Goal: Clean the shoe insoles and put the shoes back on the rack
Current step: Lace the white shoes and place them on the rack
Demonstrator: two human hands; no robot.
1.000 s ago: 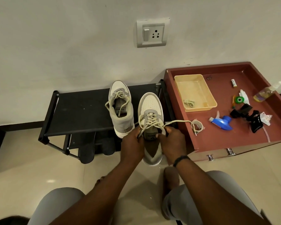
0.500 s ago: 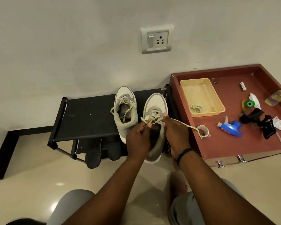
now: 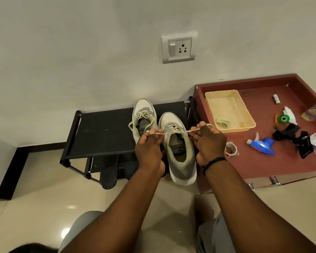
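Both hands have pulled apart since a moment ago, so the lace that was bunched over the tongue is now stretched sideways across the shoe. Biggest thing around is the black shoe rack against the wall, with a dark insole poking out from its lower shelf. Right beside it sits a maroon drawer on the floor holding a yellow plastic tray, a blue spray nozzle, a roll of green tape and a small bottle. Two grey-white sneakers are on the rack: the left sneaker sits further back, the right sneaker hangs its heel over the front edge. Left hand has its fingers pinching one end of the shoelace, right hand pinches the other end, lace taut between them.
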